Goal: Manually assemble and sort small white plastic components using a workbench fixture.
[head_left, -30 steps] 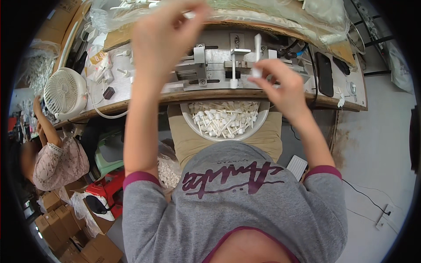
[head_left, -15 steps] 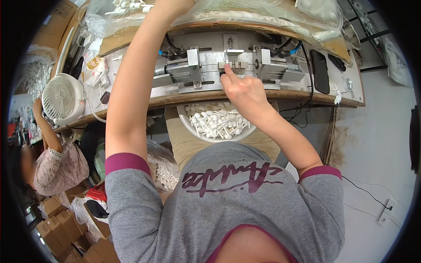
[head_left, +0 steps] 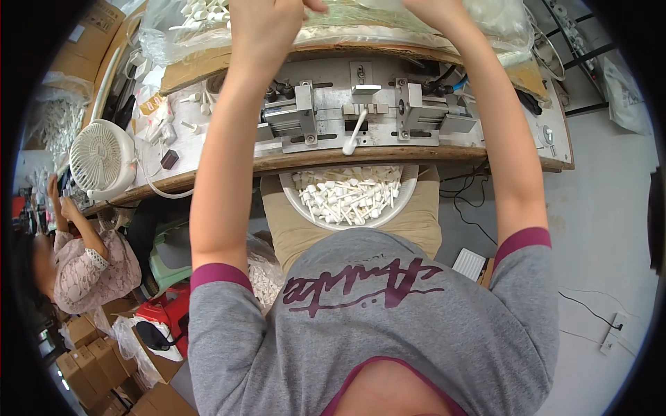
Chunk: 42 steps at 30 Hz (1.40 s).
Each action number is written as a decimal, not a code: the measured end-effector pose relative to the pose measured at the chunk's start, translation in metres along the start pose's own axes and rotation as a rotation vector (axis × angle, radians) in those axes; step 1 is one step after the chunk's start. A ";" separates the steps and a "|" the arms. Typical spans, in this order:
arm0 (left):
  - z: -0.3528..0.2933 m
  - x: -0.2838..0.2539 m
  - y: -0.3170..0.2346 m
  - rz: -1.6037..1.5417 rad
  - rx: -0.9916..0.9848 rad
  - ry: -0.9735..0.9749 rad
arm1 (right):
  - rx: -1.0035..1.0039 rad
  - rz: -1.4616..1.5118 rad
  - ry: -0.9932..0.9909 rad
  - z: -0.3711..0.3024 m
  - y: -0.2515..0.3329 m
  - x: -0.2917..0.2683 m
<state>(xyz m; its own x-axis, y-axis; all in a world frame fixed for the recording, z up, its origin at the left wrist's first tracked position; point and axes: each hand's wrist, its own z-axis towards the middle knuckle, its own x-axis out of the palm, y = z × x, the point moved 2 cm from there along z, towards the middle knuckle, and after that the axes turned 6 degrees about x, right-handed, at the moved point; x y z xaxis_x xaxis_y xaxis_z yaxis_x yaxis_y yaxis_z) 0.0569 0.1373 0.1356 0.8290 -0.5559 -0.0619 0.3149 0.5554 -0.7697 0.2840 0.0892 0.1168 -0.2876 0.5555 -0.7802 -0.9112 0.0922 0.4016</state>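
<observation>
Both my hands reach over the bench to the top edge of the head view. My left hand (head_left: 267, 31) is above the clear plastic sheeting, with one fingertip showing and the other fingers cut off. At the right, my right hand (head_left: 438, 12) is also cut off by the edge, so its fingers are hidden. Between my forearms, a metal clamping fixture (head_left: 305, 114) is mounted on the bench. A white stick-shaped plastic piece with a thicker end (head_left: 355, 133) leans out from its small central block (head_left: 374, 109), touched by neither hand.
A basin (head_left: 411, 197) of white plastic pieces rests on my lap. A white fan (head_left: 102, 158) stands at the bench's left. Cardboard and plastic sheeting (head_left: 166, 45) with white pieces lie at the back. Another person (head_left: 97, 267) sits at far left; cables hang below the bench.
My right hand has left the fixture and moved up to the far side. My left arm has shifted right. The white stick-shaped piece now shows in the central block.
</observation>
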 end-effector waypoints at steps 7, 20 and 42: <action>-0.103 0.008 0.008 -0.597 -0.603 -0.124 | -0.036 0.200 0.181 -0.022 0.025 0.037; -0.150 -0.001 -0.001 -0.562 -0.654 -0.023 | -0.280 -0.069 0.050 -0.224 0.060 0.063; -0.171 0.026 0.008 0.719 0.108 0.315 | -0.166 -0.341 -0.189 0.005 -0.011 -0.019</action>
<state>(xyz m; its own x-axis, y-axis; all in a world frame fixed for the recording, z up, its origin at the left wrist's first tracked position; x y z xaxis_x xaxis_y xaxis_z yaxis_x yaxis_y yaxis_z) 0.0015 0.0213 0.0193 0.6812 -0.1785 -0.7100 -0.1915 0.8926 -0.4082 0.3012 0.0816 0.1294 0.0832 0.6594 -0.7472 -0.9844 0.1709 0.0412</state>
